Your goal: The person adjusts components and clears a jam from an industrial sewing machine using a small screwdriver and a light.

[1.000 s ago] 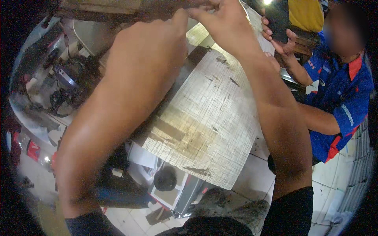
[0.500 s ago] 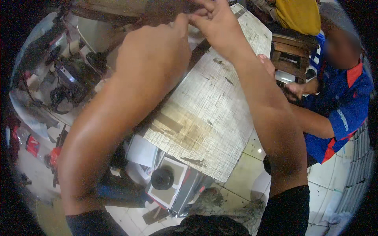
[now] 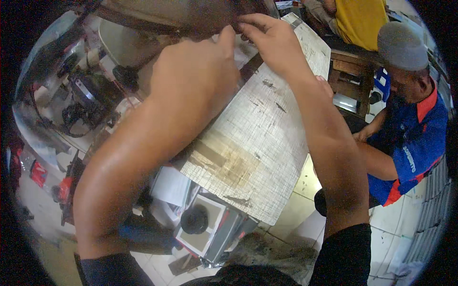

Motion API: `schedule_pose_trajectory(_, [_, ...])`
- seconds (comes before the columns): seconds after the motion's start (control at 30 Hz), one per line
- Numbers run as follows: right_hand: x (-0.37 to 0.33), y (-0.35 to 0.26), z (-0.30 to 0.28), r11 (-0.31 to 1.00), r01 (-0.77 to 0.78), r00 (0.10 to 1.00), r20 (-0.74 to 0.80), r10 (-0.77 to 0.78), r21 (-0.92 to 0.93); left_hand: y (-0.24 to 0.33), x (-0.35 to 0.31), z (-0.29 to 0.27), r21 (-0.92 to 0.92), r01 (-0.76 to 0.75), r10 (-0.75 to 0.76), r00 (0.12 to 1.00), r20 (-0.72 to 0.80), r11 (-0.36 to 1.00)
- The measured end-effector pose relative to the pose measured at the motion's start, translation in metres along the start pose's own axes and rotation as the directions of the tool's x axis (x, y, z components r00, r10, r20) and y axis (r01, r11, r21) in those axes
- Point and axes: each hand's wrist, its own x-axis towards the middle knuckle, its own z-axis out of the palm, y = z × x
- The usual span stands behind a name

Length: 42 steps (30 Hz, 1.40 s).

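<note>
Both my arms reach forward to a dark brown thing (image 3: 176, 15) at the top edge, whose kind I cannot make out. My left hand (image 3: 198, 66) is closed at its lower edge, back of the hand toward me. One of its digits points up, and whatever the curled fingers hold is hidden. Just to the right, my right hand (image 3: 274, 40) is bent in toward the left one. Its thumb and fingers are apart at the tips, close to the brown thing, with nothing visible between them. Below the hands runs a worn, pale table top (image 3: 257, 128).
To the right sits a person in a blue and red shirt (image 3: 415, 138) and grey cap; a person in yellow (image 3: 360, 24) is behind. A wooden rack (image 3: 350, 71) stands past the table. Clutter fills the left. A box with a round black object (image 3: 194, 219) stands below.
My right hand's fingertips have drawn apart from my left hand. The view has shifted slightly. The person on the right has lowered their head.
</note>
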Motion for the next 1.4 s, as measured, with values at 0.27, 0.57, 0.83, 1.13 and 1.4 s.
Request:
schedule_pose_trajectory(0.27, [0.009, -0.003, 0.008, 0.983, -0.117, 0.993, 0.004, 0.117, 0.143, -0.002, 0.001, -0.003, -0.023, 0.025, -0.025, 1.0, 0.011, 0.999])
schedule_pose_trajectory(0.57, [0.009, 0.0, 0.0, 0.998, -0.028, 0.997, 0.067, 0.032, -0.056, -0.007, -0.003, -0.008, -0.103, 0.04, -0.038, 0.999, 0.022, 0.994])
schedule_pose_trajectory(0.83, [0.017, -0.001, -0.005, 0.987, 0.042, 0.982, 0.173, -0.07, 0.157, -0.01, -0.003, -0.011, -0.132, 0.095, -0.087, 0.994, 0.066, 0.987])
schedule_pose_trajectory(1.13, [0.024, 0.003, -0.004, 0.976, -0.213, 0.95, 0.224, 0.217, -0.04, -0.009, -0.034, -0.033, -0.28, 0.083, -0.046, 0.989, 0.139, 0.956])
schedule_pose_trajectory(1.4, [0.024, -0.008, 0.001, 0.966, -0.209, 0.964, 0.135, 0.23, -0.155, -0.01, -0.093, -0.069, -0.678, -0.511, 0.267, 0.858, -0.438, 0.528])
